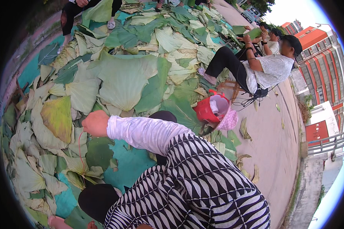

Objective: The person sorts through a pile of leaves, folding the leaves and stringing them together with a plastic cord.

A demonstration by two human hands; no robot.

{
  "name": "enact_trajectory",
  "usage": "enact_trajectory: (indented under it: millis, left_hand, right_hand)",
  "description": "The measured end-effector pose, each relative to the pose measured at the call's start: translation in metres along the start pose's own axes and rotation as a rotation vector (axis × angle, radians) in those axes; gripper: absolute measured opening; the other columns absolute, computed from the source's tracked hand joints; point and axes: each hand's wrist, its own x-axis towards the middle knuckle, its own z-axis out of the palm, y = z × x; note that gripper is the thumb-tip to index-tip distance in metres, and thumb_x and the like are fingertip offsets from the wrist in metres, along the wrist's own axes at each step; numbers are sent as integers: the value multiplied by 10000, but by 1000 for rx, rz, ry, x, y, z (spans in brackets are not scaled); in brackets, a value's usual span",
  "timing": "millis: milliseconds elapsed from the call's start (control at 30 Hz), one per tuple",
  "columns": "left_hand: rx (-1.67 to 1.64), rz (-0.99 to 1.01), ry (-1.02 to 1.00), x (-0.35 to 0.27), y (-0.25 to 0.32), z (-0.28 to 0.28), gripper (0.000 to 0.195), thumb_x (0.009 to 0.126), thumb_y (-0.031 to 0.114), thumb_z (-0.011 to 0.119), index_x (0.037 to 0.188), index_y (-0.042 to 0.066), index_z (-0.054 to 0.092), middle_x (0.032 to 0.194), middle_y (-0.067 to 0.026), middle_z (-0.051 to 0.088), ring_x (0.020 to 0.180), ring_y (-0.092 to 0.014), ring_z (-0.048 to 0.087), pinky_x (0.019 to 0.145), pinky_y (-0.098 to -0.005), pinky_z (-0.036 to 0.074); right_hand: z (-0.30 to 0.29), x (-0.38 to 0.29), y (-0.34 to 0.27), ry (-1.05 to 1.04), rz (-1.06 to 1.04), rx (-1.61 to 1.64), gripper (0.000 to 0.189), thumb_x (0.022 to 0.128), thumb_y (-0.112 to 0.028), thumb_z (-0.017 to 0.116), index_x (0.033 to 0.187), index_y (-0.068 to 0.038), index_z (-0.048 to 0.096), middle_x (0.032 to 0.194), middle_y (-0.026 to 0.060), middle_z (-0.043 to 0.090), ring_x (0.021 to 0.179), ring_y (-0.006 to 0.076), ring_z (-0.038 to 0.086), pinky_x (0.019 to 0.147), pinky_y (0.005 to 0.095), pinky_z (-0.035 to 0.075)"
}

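Note:
My right hand (pixel 96 123), at the end of a pale patterned sleeve, is closed on a thin red string (pixel 80 148). Down from the hand, the string runs to a gathered, folded dried leaf (pixel 84 169) near my dark-clad knee. What seems to be my left hand (pixel 91 225) shows only as fingertips at the bottom edge; whether it holds anything is hidden. Large green and pale lotus leaves (pixel 126 83) lie spread around my right hand, with a yellowed leaf (pixel 57 118) just beyond it.
A red bucket (pixel 203 110) with a pink hat (pixel 228 119) on its rim stands beside me. Several people sit nearby, one on a wooden stool (pixel 232 88), some holding leaves. Teal sheeting (pixel 129 163) shows under the leaves. Concrete paving (pixel 269 143) lies at the right.

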Motion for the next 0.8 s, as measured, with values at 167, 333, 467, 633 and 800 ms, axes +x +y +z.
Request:
enact_trajectory:
  millis: [167, 333, 467, 633, 800]
  left_hand:
    - [70, -1, 16, -6, 8, -12, 248, 838, 180, 475, 1053, 92, 563, 950, -140, 605, 795, -266, 599, 681, -339, 462]
    - [137, -28, 31, -21, -1, -23, 250, 848, 199, 464, 1048, 85, 563, 937, -142, 608, 775, -274, 603, 663, -347, 466]
    - [164, -61, 23, -57, -41, -24, 255, 856, 214, 455, 1045, 80, 563, 926, -145, 610, 760, -281, 606, 648, -354, 469]
    - [175, -20, 78, -114, -163, -28, 243, 858, 257, 447, 948, 61, 559, 861, -164, 600, 705, -315, 588, 598, -390, 452]
    - [102, -133, -32, -86, -106, -59, 354, 821, 369, 436, 795, 49, 585, 796, -173, 584, 771, -363, 547, 688, -449, 420]
  right_hand:
    - [-25, -7, 4, -58, 21, 10, 216, 757, -279, 521, 727, -82, 602, 674, 108, 590, 687, 292, 579, 593, 413, 446]
    - [-31, -17, 5, -89, 4, 18, 206, 750, -267, 516, 733, -81, 604, 680, 108, 593, 693, 298, 580, 601, 414, 448]
    - [-11, -24, -9, -117, -58, 15, 206, 748, -265, 508, 738, -82, 602, 683, 107, 596, 695, 297, 582, 598, 416, 448]
    - [6, -14, -41, 8, -38, -2, 214, 756, -262, 519, 681, -77, 595, 652, 124, 583, 647, 311, 578, 537, 420, 445]
    - [22, -57, -92, -124, 81, 64, 216, 795, -278, 533, 789, -70, 590, 655, 152, 566, 613, 344, 545, 524, 397, 416]
